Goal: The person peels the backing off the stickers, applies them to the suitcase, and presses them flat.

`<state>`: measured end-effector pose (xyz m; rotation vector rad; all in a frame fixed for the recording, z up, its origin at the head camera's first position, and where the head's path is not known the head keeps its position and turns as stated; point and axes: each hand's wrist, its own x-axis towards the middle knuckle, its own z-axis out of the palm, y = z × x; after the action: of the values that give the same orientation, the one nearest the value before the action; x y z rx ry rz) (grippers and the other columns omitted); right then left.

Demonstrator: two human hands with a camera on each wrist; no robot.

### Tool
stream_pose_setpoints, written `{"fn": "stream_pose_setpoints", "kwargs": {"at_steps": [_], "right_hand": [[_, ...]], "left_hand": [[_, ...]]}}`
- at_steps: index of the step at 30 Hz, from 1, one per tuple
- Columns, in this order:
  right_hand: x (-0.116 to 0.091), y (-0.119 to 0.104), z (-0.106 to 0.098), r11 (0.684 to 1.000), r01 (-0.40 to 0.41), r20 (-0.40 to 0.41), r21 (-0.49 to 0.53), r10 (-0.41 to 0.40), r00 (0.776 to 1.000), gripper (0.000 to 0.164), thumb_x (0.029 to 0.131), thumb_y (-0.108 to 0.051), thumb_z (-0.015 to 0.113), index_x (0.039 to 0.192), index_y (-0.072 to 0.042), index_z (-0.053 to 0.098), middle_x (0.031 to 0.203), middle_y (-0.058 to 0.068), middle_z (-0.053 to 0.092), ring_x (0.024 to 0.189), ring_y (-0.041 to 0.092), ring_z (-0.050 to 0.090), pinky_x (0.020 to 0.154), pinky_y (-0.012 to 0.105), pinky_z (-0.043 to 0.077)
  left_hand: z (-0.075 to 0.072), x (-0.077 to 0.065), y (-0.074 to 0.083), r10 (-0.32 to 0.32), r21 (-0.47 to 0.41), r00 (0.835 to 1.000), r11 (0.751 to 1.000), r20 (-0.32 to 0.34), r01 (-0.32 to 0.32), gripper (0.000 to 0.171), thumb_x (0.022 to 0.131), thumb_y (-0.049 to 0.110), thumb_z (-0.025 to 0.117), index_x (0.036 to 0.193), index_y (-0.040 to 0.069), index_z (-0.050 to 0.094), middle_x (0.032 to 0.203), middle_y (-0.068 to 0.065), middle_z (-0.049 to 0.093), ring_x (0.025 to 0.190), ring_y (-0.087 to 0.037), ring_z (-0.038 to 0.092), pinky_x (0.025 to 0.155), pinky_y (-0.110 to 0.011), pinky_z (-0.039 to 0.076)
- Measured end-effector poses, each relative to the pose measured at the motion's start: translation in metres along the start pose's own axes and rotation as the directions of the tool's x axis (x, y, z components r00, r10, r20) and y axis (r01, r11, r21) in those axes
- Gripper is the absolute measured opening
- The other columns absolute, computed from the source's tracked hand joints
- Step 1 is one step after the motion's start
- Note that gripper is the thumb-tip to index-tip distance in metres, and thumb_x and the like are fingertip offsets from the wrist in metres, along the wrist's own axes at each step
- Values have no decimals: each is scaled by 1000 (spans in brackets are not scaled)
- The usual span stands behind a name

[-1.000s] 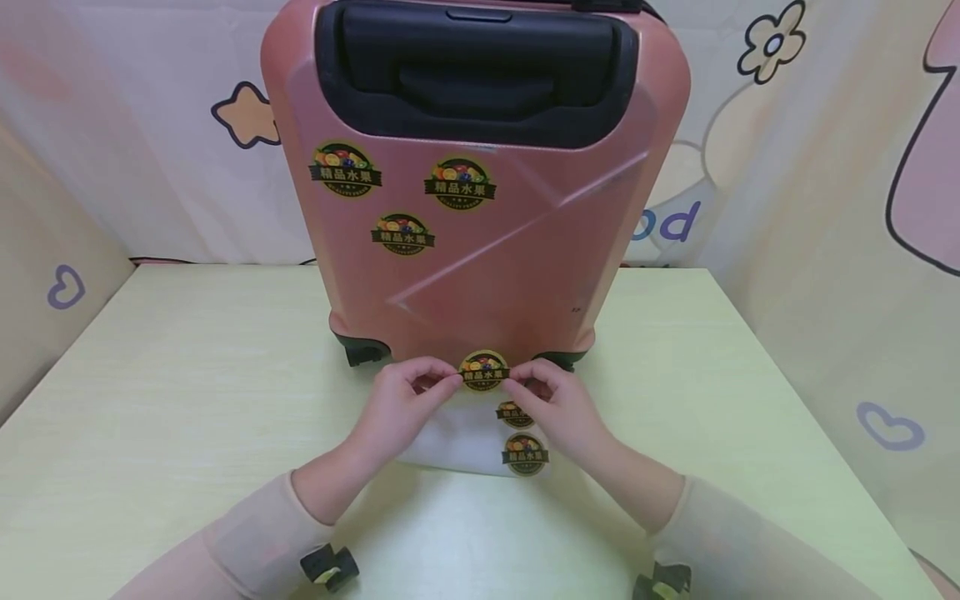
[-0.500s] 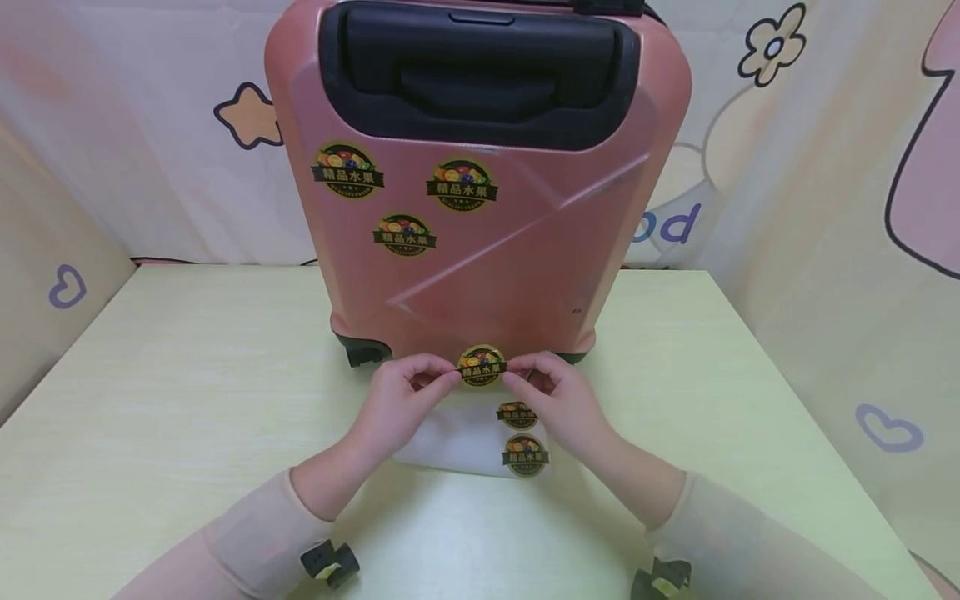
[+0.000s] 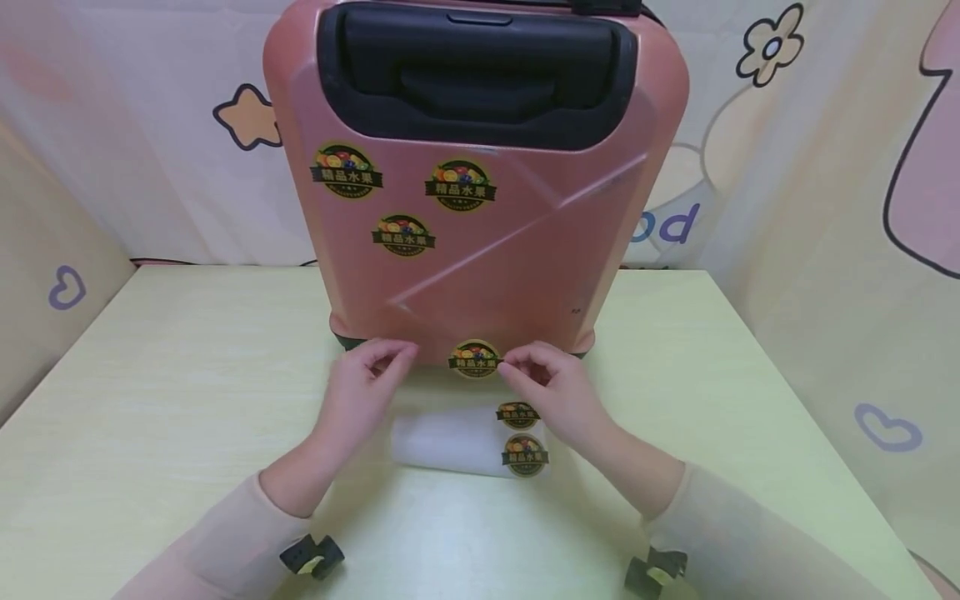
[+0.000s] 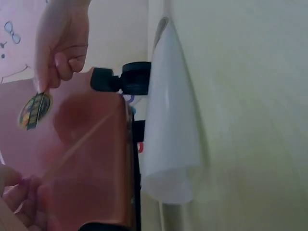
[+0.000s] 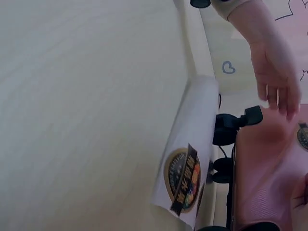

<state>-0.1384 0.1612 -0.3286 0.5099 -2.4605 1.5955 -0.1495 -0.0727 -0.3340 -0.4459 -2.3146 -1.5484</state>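
Observation:
My right hand pinches the right edge of a round fruit-label sticker with thumb and forefinger, low in front of a pink suitcase. The same sticker hangs from those fingertips in the left wrist view. To its left, my left hand holds nothing, and its fingers are apart from the sticker; in the right wrist view the left hand has loosely extended fingers. Below both hands a white roll of sticker backing lies on the table, with two matching stickers at its right end.
Three like stickers are stuck on the upper left of the suitcase, below its black handle recess. The suitcase stands upright on the pale table. Printed cloth surrounds the table at the back and sides.
My left hand has let go of the sticker and moved left, off its edge. The right hand keeps hold, and the sticker has risen slightly and shifted a little left.

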Motion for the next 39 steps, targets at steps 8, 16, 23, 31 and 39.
{"fn": "stream_pose_setpoints", "kwargs": {"at_steps": [8,16,23,31,39], "right_hand": [[12,-2,-4,999,-20,-11,33,20,1000,14,89,-12,65,96,0,67,76,5,57,67,17,48,58,22,41],[25,-4,0,1000,-16,-6,27,16,1000,16,90,-15,63,98,-2,66,77,11,58,64,17,47,56,23,40],[31,-7,4,996,8,-10,84,-8,1000,15,91,-13,62,98,-1,66,74,21,55,58,14,45,53,22,38],[36,-10,12,996,45,-43,82,-42,998,14,89,-14,64,95,-1,67,65,2,51,56,14,42,50,23,35],[37,-14,17,996,57,-70,62,-52,996,12,88,-11,65,93,0,68,63,0,51,56,12,42,51,22,33]], "left_hand": [[-8,11,0,253,-16,887,960,-386,-281,19,87,-2,60,105,-6,63,102,-14,58,90,-14,51,76,-25,40],[-12,26,4,13,-157,928,985,-372,-76,90,85,21,68,148,3,5,153,-6,4,138,-12,6,108,-42,20],[-6,34,5,-3,-87,952,996,-306,-25,114,78,38,74,147,2,-8,155,-8,-7,140,-12,-5,112,-41,3],[1,36,0,1,-126,952,991,-307,-42,120,74,48,74,147,1,-8,155,-10,-2,140,-15,2,112,-34,6],[2,34,1,33,-115,949,991,-314,-72,119,73,51,73,147,-1,-5,154,-11,1,139,-11,4,112,-34,6]]}}
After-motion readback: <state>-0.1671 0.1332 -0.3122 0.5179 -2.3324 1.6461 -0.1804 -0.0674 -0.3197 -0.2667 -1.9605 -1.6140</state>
